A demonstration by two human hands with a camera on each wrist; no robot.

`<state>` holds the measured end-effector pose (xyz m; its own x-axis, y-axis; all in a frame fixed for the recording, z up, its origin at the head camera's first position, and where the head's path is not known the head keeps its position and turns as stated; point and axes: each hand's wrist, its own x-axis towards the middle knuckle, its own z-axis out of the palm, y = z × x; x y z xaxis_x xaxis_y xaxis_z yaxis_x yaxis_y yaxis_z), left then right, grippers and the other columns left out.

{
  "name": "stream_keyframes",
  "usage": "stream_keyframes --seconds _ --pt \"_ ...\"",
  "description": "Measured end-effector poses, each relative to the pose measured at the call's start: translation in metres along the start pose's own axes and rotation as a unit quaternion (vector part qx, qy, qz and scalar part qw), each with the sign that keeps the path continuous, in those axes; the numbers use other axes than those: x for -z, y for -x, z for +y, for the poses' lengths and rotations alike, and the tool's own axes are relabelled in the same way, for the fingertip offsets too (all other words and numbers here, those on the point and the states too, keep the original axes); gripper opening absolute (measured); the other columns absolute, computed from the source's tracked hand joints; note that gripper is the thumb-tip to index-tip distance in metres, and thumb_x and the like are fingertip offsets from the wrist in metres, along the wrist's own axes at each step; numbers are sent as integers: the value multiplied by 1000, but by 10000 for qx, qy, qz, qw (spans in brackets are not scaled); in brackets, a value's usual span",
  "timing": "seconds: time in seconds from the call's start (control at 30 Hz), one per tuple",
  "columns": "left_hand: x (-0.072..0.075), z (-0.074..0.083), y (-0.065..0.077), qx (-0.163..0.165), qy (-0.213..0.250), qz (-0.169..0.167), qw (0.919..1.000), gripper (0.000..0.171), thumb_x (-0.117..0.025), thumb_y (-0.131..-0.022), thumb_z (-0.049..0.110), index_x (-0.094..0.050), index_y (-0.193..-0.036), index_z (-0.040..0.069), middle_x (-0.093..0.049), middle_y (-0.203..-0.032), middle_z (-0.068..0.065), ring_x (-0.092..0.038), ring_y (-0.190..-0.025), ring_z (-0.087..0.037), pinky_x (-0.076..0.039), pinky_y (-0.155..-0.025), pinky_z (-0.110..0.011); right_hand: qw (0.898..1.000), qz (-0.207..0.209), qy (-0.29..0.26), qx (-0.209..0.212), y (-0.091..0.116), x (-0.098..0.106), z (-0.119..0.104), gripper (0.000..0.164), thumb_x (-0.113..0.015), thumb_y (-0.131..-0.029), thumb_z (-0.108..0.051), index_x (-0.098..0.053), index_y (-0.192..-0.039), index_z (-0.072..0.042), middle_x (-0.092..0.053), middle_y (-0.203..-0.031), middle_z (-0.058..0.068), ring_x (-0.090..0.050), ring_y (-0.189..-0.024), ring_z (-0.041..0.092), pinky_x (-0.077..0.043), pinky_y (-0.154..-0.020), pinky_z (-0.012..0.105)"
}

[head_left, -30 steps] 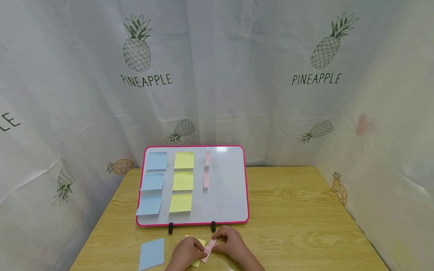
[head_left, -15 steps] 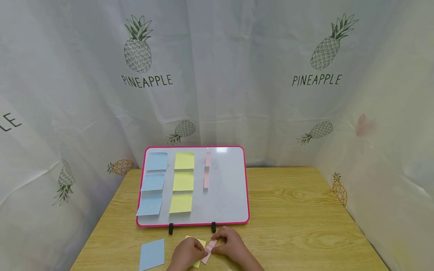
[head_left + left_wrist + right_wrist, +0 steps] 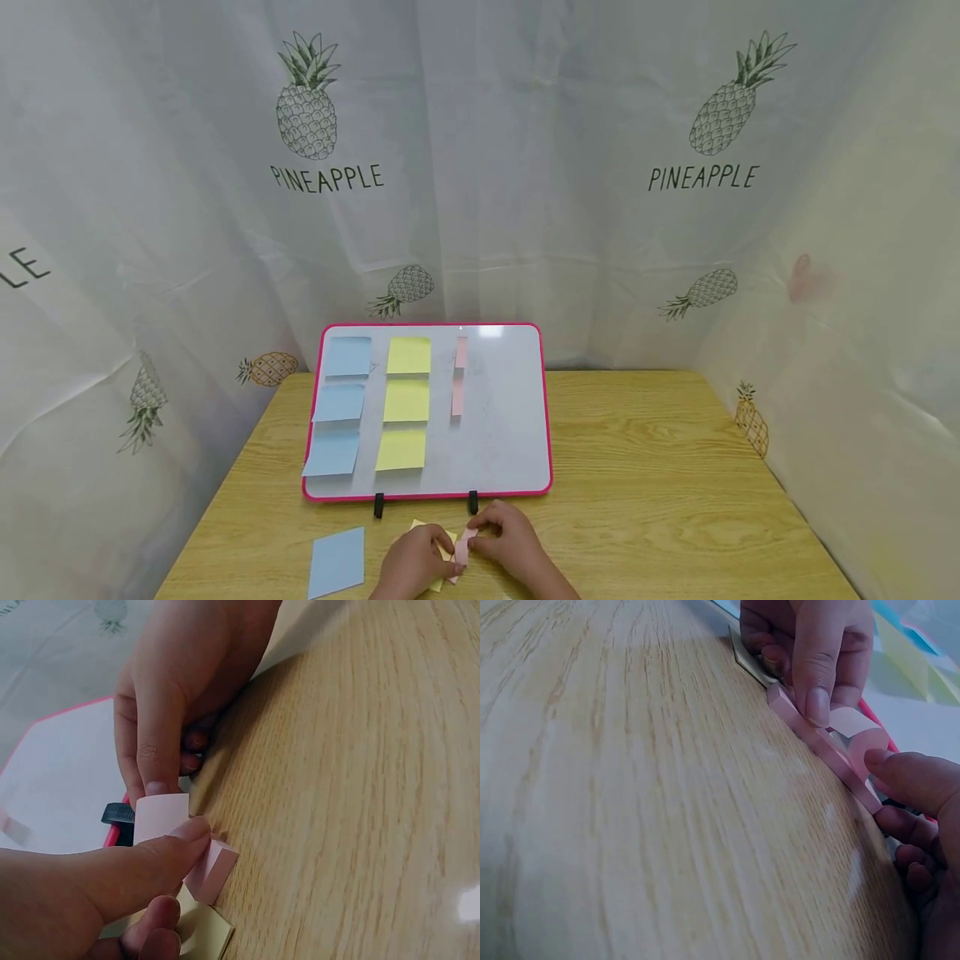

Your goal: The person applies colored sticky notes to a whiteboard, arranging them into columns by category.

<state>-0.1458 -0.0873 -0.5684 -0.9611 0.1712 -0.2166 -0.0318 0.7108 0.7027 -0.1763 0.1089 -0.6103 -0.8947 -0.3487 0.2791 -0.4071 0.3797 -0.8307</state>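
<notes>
A narrow pink sticky note pad (image 3: 462, 550) is between my two hands at the front of the table. In the right wrist view its top sheet (image 3: 868, 742) arches up off the thick pad. My left hand (image 3: 414, 560) pinches the pad's near end, its thumb (image 3: 176, 847) on the pink paper. The right hand (image 3: 513, 542) grips the far end, with the thumb (image 3: 907, 774) against the curled sheet and a finger at the pad's tip. A yellow sticky note pad (image 3: 206, 930) lies partly hidden under the left hand.
A pink-framed whiteboard (image 3: 502, 450) leans behind the hands on black feet (image 3: 473, 502). It bears columns of blue notes (image 3: 332, 452) and yellow notes (image 3: 401, 450), plus two pink strips (image 3: 457, 397). A blue pad (image 3: 337, 562) lies left on the wooden table (image 3: 660, 500).
My left hand has shifted slightly right along the pink pad, and the pink top sheet now bends up more. The right hand stays almost in place.
</notes>
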Motion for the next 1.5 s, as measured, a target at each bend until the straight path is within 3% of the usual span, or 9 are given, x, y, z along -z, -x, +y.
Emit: stream_keyframes --seconds 0.3,0.5,0.77,0.93,1.07,1.23,1.5 --pt "-3 -4 -3 -50 127 -55 9999 29 -88 -70 25 -62 -81 19 -53 -64 3 -47 -55 -15 -34 -50 -31 9998 171 35 -22 1 -3 1 12 -82 -78 -17 -76 -88 -14 -61 -80 -10 -49 -72 2 -41 -63 19" --pt "-4 -6 -3 -187 424 -194 9987 27 -86 -72 20 -67 -91 22 -55 -63 4 -46 -52 -14 -32 -47 -29 9994 208 52 -277 0 -4 0 12 -82 -77 -17 -74 -86 -15 -59 -80 -10 -49 -73 3 -42 -65 21" --pt "-5 -7 -1 -488 377 -103 9980 33 -85 -73 15 -69 -100 25 -53 -63 6 -46 -50 -13 -33 -46 -29 9976 293 96 -614 0 -4 -3 18 -82 -74 -13 -66 -80 -14 -54 -73 -7 -45 -68 4 -39 -61 22" --pt "-8 -11 -3 -522 346 -122 9980 34 -84 -73 14 -69 -101 25 -53 -62 7 -46 -50 -13 -33 -46 -29 9940 292 -379 -981 -1 -3 -5 31 -82 -73 -6 -66 -99 -11 -58 -77 -2 -46 -65 3 -41 -57 21" --pt "-9 -12 -4 -512 349 -156 9980 34 -84 -73 14 -69 -101 26 -53 -62 6 -47 -50 -13 -33 -45 -29 9944 236 -461 -919 -3 -1 -4 42 -79 -74 -1 -60 -111 -10 -57 -82 0 -46 -64 3 -41 -56 20" --pt "-10 -13 -4 -523 338 -150 9979 34 -84 -73 15 -69 -101 27 -53 -62 6 -47 -50 -13 -33 -45 -29 9959 135 -301 -841 -5 1 -5 32 -77 -76 0 -62 -102 -12 -55 -78 -2 -46 -63 4 -42 -56 22" --pt "-12 -15 -3 -490 400 -92 9980 34 -84 -74 15 -70 -103 26 -52 -61 6 -44 -48 -12 -31 -45 -28 9925 183 -427 -1131 -8 1 -9 19 -74 -78 3 -69 -93 -8 -54 -71 -5 -48 -64 5 -43 -56 22"
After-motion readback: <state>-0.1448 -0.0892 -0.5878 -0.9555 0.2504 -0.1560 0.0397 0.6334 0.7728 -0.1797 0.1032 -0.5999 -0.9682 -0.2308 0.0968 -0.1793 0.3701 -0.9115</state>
